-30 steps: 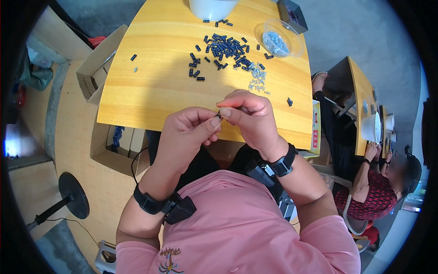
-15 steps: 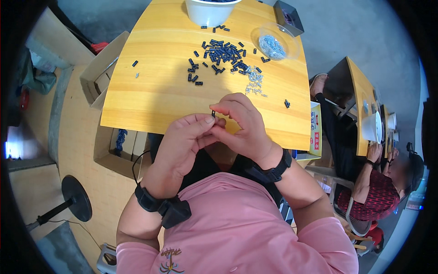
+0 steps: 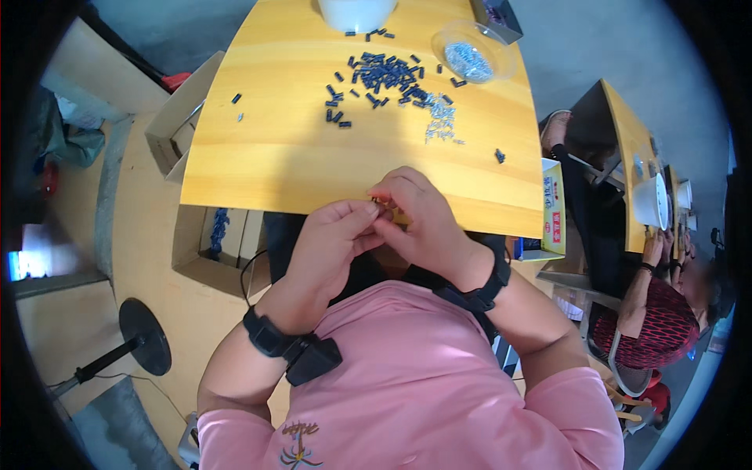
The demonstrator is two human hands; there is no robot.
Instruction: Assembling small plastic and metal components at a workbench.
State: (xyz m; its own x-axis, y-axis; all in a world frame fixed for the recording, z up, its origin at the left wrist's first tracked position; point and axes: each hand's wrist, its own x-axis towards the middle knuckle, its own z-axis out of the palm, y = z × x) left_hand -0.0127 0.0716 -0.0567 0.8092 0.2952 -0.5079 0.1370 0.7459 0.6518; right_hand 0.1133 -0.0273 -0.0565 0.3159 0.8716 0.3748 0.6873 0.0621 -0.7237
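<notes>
Just over the table's near edge my two hands meet, fingertips together. My left hand [image 3: 335, 236] is closed, with thumb and index finger pinching a small black part [image 3: 377, 200]. Most of that part is hidden by the fingers. My right hand [image 3: 427, 225] closes its thumb and fingertips on the same part from the right. Beyond the hands lies a loose pile of small black parts [image 3: 384, 74]. Against its right side is a scatter of small silvery screw-like pieces [image 3: 441, 119].
A clear round bowl of silvery pieces [image 3: 468, 61] stands far right on the wooden table [image 3: 258, 157], near a dark box [image 3: 498, 19]. A white bucket [image 3: 357, 14] is at the far edge. Open cardboard boxes [image 3: 210, 262] sit left. Another person [image 3: 646, 325] works at right.
My right fingers have drawn in around the black part, which shows less than before. The view has shifted slightly, so the table sits higher in the picture.
</notes>
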